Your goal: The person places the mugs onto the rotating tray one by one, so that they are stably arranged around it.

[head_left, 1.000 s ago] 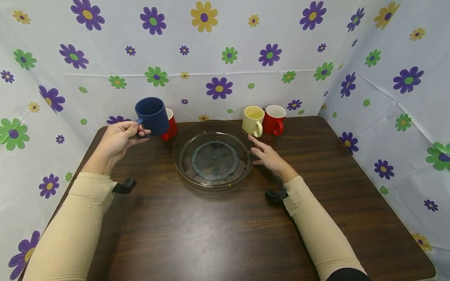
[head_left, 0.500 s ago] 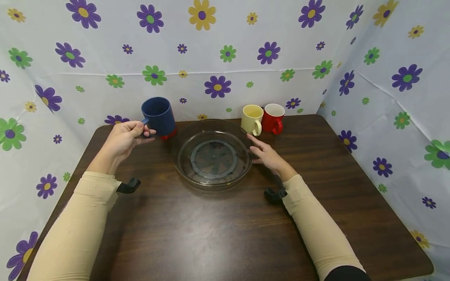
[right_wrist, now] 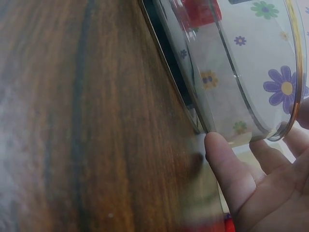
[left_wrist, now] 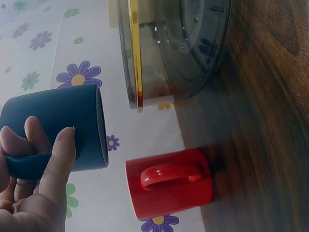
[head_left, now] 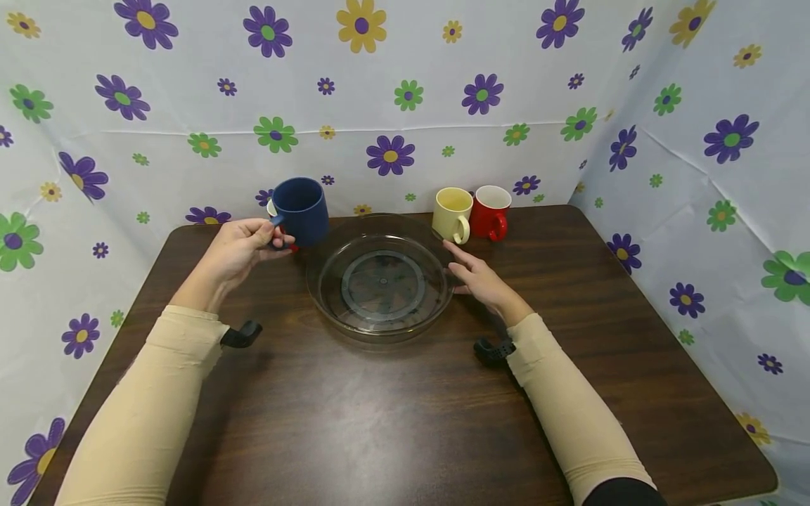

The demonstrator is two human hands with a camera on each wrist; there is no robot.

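My left hand (head_left: 235, 254) grips a blue mug (head_left: 302, 212) by its handle. That mug is held upright in the air, off the table, just beyond the left rim of a large clear brown-tinted glass bowl (head_left: 380, 333). Against the bowl's right side rests my right hand (head_left: 486, 284), its fingers extended; in the right wrist view the thumb (right_wrist: 227, 169) touches the glass low on the wall. A red mug (left_wrist: 169, 186) with a white inside stands on the table behind the blue one, mostly hidden in the head view.
On the bowl's back right stand a pale yellow mug (head_left: 452, 214) and a second red mug (head_left: 489, 214), side by side. The dark wood table (head_left: 392, 436) meets a white curtain (head_left: 354, 91) with printed flowers at the back and on both sides.
My left hand has carried the blue mug rightward toward the bowl, passing in front of the left red mug. The right hand stays at the bowl's side.
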